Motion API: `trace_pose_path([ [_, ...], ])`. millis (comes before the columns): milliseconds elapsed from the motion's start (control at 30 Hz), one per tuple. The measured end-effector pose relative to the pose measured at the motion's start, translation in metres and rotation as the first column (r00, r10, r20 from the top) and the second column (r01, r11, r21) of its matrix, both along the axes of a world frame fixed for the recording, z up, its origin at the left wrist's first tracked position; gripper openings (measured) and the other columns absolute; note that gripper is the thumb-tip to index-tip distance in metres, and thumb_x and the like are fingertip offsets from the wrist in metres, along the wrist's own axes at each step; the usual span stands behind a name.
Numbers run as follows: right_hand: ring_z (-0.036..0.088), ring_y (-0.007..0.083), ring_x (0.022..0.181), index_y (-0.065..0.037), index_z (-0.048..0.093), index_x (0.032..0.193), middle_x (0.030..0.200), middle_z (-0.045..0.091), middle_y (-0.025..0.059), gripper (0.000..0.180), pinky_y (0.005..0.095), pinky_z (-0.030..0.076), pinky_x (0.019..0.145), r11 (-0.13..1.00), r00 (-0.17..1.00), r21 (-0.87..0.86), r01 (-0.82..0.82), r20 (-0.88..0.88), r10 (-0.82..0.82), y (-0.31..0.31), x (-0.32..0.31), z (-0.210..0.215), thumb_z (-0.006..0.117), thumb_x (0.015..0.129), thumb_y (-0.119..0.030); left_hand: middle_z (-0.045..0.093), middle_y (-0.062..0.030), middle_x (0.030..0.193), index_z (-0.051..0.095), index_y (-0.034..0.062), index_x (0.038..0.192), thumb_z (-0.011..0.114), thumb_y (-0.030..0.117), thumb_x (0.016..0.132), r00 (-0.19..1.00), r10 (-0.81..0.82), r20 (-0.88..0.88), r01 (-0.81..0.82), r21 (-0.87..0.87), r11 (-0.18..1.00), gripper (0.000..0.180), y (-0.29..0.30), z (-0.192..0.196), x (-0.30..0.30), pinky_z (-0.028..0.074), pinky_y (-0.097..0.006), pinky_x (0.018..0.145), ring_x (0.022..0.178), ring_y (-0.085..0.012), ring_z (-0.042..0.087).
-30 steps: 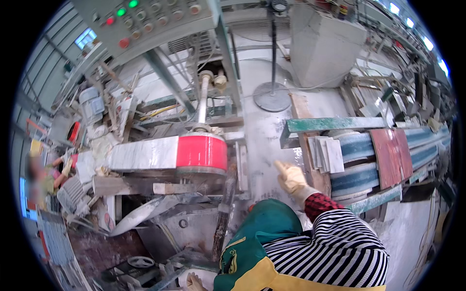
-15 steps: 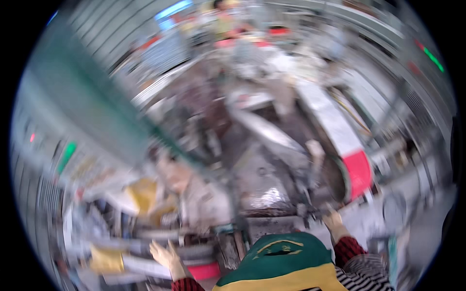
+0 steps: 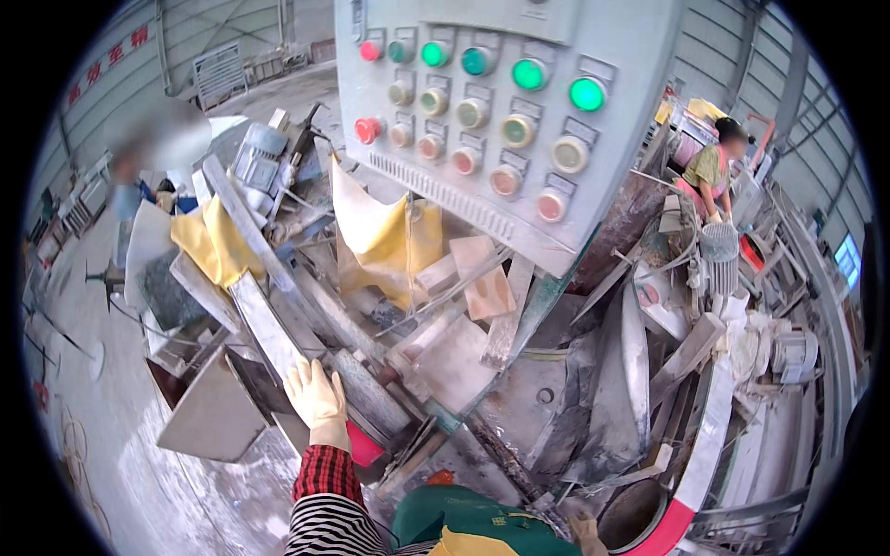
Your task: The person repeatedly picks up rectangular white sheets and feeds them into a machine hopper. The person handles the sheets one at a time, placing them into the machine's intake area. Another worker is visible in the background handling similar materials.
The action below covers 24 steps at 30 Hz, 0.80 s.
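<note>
We see only the fingertips of our right hand point(image 3: 585, 530) at the lower edge; the rest is cut off behind our green apron point(image 3: 473, 526), so its grip cannot be told. Beneath the fingers of our gloved left hand point(image 3: 316, 400), the stone strip point(image 3: 269, 334) is partly covered. Far beyond those fingers, one person point(image 3: 139, 176) is blurred, and another person point(image 3: 712, 171) is too small to make out.

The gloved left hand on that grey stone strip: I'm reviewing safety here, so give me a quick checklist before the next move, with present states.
1. Left hand gloved: ok.
2. Left hand flat on the grey stone strip, no grip closed: ok.
3. Right hand position: cannot tell, only a tip shows at the lower edge.
4. Control panel green lamps lit: ok.
5. Loose slabs and yellow cloth piled nearby: not ok.
</note>
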State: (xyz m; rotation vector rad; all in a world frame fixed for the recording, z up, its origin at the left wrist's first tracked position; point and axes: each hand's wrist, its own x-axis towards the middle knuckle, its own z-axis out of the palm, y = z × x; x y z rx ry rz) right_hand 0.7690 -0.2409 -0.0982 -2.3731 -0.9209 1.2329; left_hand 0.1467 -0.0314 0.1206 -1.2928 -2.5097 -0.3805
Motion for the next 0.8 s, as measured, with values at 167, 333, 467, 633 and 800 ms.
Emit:
trace_pose_path([
  [167,0.066,0.0178,0.083,-0.007,0.060,0.132,0.102,0.071,0.0101,0.052,0.0301,0.054,0.069,0.976,0.982,0.151,-0.154,-0.083,0.168,0.027,0.000,-0.042,0.072,0.085,-0.026,0.049,-0.0134,0.141,0.059,0.0070,0.122,0.065,0.034,0.087,1.000,-0.025,0.007,0.025,0.039,0.999,0.044,0.003,0.002,0.005,0.027,-0.049,0.114,0.133,-0.0364,0.041],
  [333,0.057,0.0139,0.073,-0.008,0.065,0.128,0.087,0.066,0.0034,0.047,0.0296,0.046,0.064,0.961,0.955,0.138,-0.238,-0.147,0.258,0.048,-0.067,0.064,0.071,0.086,-0.029,0.049,-0.0151,0.142,0.059,0.0066,0.123,0.063,0.033,0.089,1.000,-0.016,0.006,0.016,0.057,0.998,0.043,-0.002,-0.005,0.003,0.026,-0.050,0.115,0.134,-0.0374,0.040],
  [467,0.060,0.0164,0.081,-0.007,0.063,0.129,0.092,0.067,0.0077,0.048,0.0302,0.048,0.069,0.984,0.951,0.113,-0.137,-0.263,0.163,0.017,-0.041,0.019,0.069,0.087,-0.031,0.050,-0.0165,0.142,0.060,0.0051,0.124,0.061,0.033,0.091,0.999,-0.031,0.010,0.030,0.082,0.996,0.043,-0.001,-0.006,0.010,0.026,-0.049,0.116,0.134,-0.0381,0.042],
  [633,0.064,0.0196,0.090,-0.005,0.062,0.127,0.105,0.069,0.0114,0.042,0.0314,0.052,0.077,0.959,0.947,0.057,-0.278,-0.153,0.283,-0.040,-0.012,-0.032,0.060,0.093,-0.030,0.050,-0.0171,0.143,0.061,0.0042,0.126,0.060,0.032,0.092,1.000,-0.029,0.004,0.028,0.071,0.997,0.044,-0.005,-0.008,0.017,0.025,-0.048,0.117,0.134,-0.0380,0.042],
  [800,0.066,0.0199,0.094,-0.004,0.063,0.124,0.113,0.070,0.0113,0.042,0.0306,0.053,0.081,0.927,0.922,-0.003,-0.376,-0.104,0.373,-0.076,-0.024,-0.006,0.058,0.094,-0.032,0.050,-0.0168,0.143,0.063,0.0044,0.124,0.059,0.032,0.093,0.999,-0.042,-0.004,0.042,0.078,0.996,0.042,-0.007,-0.007,0.024,0.024,-0.048,0.117,0.134,-0.0374,0.043],
])
